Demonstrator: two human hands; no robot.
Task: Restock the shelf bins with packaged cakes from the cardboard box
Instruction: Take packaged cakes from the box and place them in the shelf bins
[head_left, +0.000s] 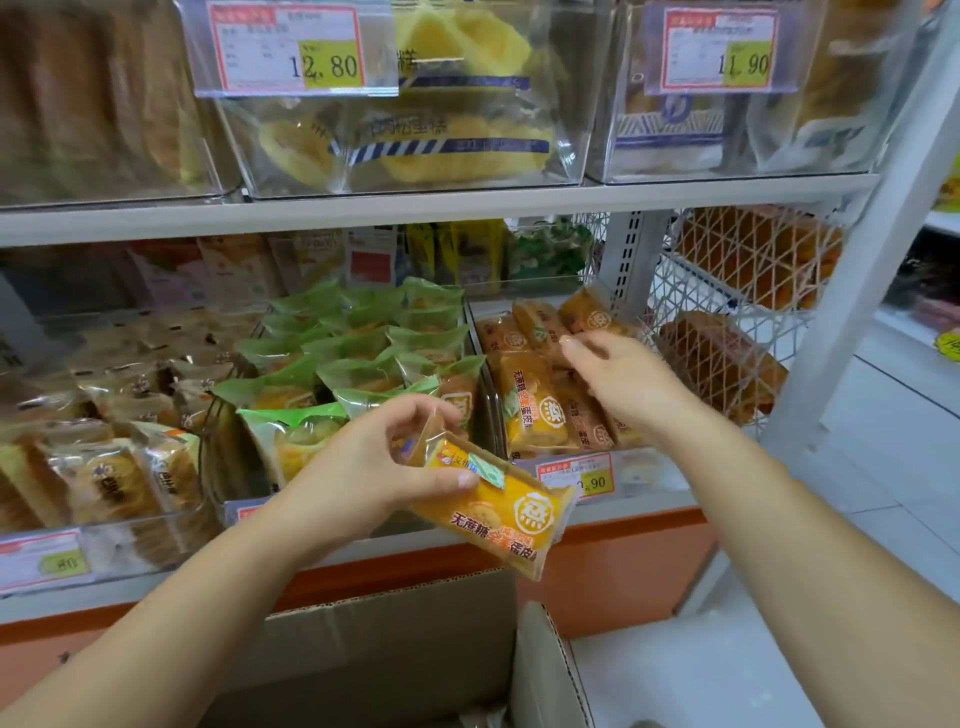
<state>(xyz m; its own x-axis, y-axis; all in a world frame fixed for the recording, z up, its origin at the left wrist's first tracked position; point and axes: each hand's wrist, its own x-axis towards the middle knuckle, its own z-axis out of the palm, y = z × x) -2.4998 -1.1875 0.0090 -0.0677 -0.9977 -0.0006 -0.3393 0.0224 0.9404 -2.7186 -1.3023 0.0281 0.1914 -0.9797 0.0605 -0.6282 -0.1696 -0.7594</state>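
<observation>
Your left hand (384, 457) grasps one orange-wrapped cake (493, 512) by its upper end, thumb on top, just below the middle of the frame. The pack hangs tilted above the open cardboard box (389, 639) at the bottom and is not yet in any bin. Your right hand (618, 379), right of centre, is spread with relaxed fingers over the matching packs in the orange bin (654, 470) and grasps nothing I can see. The likeliest slip comes from that end-only hold: slick film may slide out (it would probably drop into the box, so little harm). Worse would be pressing down hard with the right hand and squashing soft cakes, or setting the pack among the green-wrapped cakes (363, 353) next door on the left.
</observation>
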